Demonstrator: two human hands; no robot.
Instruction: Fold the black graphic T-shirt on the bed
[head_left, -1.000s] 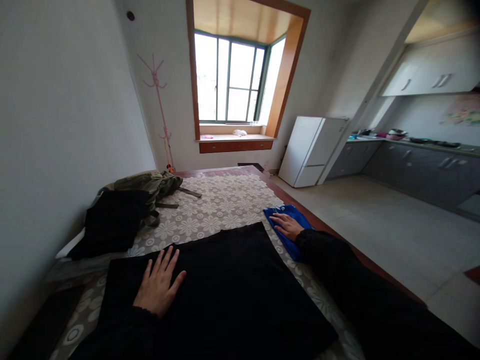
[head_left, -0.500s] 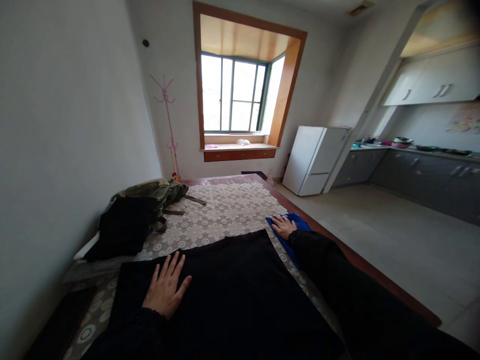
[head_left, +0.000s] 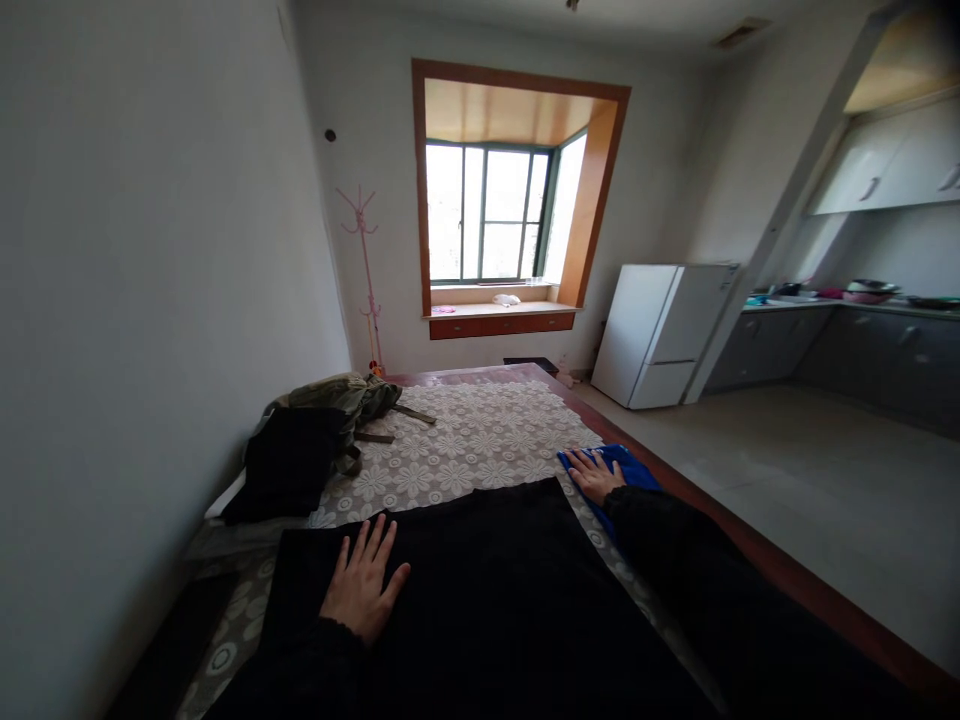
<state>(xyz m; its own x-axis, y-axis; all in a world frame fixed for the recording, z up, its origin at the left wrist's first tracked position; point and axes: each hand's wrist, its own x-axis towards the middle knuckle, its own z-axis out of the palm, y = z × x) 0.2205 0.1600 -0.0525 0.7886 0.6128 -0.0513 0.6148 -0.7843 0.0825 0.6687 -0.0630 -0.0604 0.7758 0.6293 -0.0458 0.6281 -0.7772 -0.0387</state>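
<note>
A large black cloth (head_left: 495, 580) lies spread flat over the near part of the table. My left hand (head_left: 364, 580) rests on its left side, palm down with the fingers spread. Farther right, my right hand (head_left: 596, 475) lies flat on a folded blue cloth (head_left: 634, 472), fingers stretched out. The blue cloth sits by the table's right edge, and my black sleeve hides part of it. Whether the black cloth is a garment cannot be made out.
A patterned floral tablecloth (head_left: 465, 430) covers the reddish wooden table (head_left: 517, 374). At the left, against the wall, lie a green bag (head_left: 367, 395) and a black folded cloth (head_left: 289, 465). Beyond stand a pink coat rack (head_left: 365, 260) and a white refrigerator (head_left: 645, 335).
The whole view has shifted, so things appear farther right and slightly lower. Both hands stay flat in the same places on the cloths.
</note>
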